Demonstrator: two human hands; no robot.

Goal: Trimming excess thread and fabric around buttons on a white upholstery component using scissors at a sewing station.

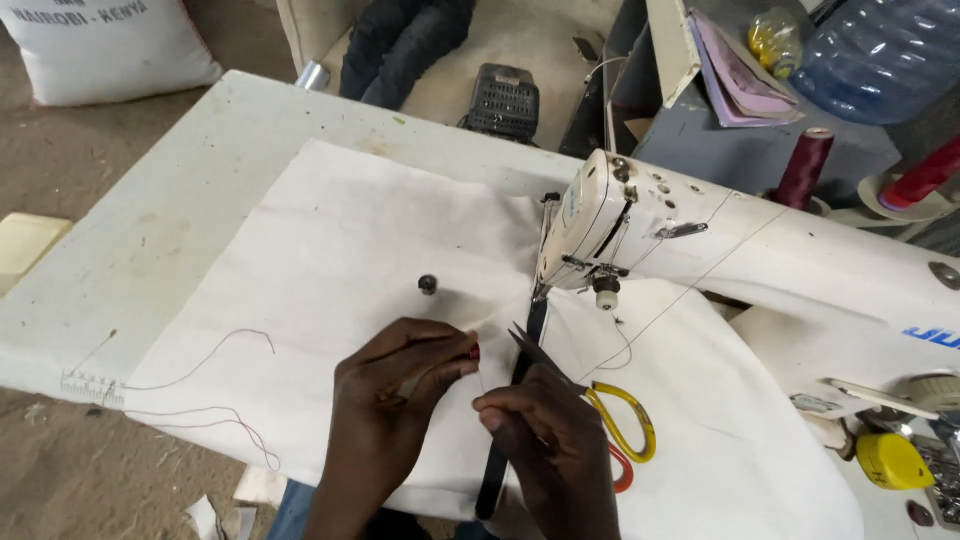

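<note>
White cloth (330,250) (scissors (560,385) in right hand (550,440))

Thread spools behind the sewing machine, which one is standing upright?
The dark maroon spool stands upright just behind the sewing machine. The brighter red spool, farther right, leans at a slant on its round base.

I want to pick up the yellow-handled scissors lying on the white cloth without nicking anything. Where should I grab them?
Probably by the yellow loop handle, coming from the right. The loops lie flat and clear on the white cloth, while the blades point up-left beside the right hand and the black strap.
</note>
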